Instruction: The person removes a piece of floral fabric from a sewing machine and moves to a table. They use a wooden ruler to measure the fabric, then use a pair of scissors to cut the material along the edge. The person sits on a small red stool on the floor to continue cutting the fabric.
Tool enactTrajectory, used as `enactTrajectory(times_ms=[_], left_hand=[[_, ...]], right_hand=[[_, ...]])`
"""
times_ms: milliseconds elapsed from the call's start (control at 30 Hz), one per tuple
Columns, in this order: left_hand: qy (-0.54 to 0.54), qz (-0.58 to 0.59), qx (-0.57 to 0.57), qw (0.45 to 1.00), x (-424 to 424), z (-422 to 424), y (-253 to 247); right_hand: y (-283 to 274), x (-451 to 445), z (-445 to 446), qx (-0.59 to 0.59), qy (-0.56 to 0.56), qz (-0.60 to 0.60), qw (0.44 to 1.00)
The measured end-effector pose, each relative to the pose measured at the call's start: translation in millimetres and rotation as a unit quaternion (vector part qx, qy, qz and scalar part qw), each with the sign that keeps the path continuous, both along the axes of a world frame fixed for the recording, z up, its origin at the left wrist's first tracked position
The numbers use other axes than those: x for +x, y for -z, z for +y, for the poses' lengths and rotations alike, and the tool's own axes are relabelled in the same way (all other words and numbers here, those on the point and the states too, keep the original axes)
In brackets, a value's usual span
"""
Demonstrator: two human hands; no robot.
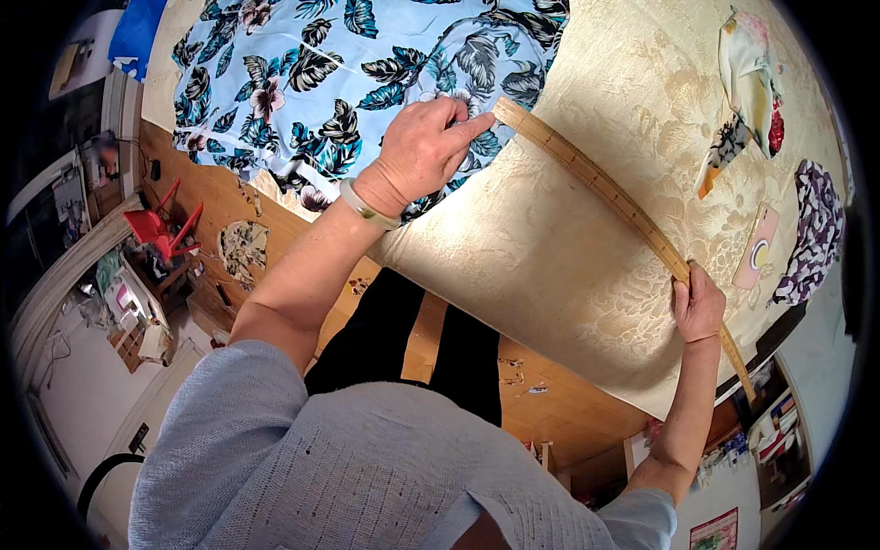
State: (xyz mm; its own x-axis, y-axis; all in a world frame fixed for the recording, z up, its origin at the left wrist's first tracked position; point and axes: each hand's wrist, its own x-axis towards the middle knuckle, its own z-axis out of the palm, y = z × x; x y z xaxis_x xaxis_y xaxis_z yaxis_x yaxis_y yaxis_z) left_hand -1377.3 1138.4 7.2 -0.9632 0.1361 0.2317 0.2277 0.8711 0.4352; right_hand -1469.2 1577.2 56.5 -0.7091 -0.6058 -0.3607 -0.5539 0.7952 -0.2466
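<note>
A light blue fabric (309, 75) printed with dark and teal leaves and pink flowers lies on a table with a cream patterned cloth (536, 254). My left hand (426, 148), a pale bangle at its wrist, rests on the fabric near its right edge. One finger points at the end of a long wooden ruler (591, 172); whether it touches the ruler is unclear. My right hand (700, 299) grips the ruler towards its other end, which sticks out past the hand at the lower right. The ruler runs slantwise over the cream cloth, its upper end by the fabric's edge.
At the right of the table lie patterned scraps (746, 96), a pink phone (756, 247) and a bundled purple-and-white cloth (811, 234). A red stool (161, 227) and a round floral piece (242, 247) are beyond the table's left edge, over the wooden floor.
</note>
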Motion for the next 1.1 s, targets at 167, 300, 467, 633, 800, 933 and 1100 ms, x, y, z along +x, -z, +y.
enactTrajectory(times_ms=[167,300,467,633,800,933,1100], left_hand=[[-0.003,0.000,0.005,1.000,-0.3,0.1,-0.2],[-0.011,0.014,0.014,1.000,-1.0,0.7,1.1],[-0.013,0.019,0.014,1.000,-1.1,0.1,1.3],[-0.009,0.011,0.026,1.000,-0.7,-0.8,2.7],[0.005,0.012,0.017,1.000,-0.9,-2.6,0.2],[0.005,0.013,0.019,1.000,-0.8,-2.9,1.5],[0.001,0.010,0.023,1.000,-0.9,-2.4,2.0]], right_hand=[[2.0,0.0,-0.8,-0.012,0.002,0.012,1.000],[3.1,-0.4,-3.9,-0.004,0.003,0.004,1.000],[3.9,-2.9,-3.0,0.002,0.001,-0.001,1.000],[2.8,-3.0,-3.4,-0.008,0.004,0.005,1.000],[-0.2,-2.8,-2.7,-0.025,0.009,-0.001,1.000],[-0.4,-2.1,-0.9,-0.005,0.004,-0.005,1.000],[1.0,-1.9,0.3,0.007,-0.002,-0.003,1.000]])
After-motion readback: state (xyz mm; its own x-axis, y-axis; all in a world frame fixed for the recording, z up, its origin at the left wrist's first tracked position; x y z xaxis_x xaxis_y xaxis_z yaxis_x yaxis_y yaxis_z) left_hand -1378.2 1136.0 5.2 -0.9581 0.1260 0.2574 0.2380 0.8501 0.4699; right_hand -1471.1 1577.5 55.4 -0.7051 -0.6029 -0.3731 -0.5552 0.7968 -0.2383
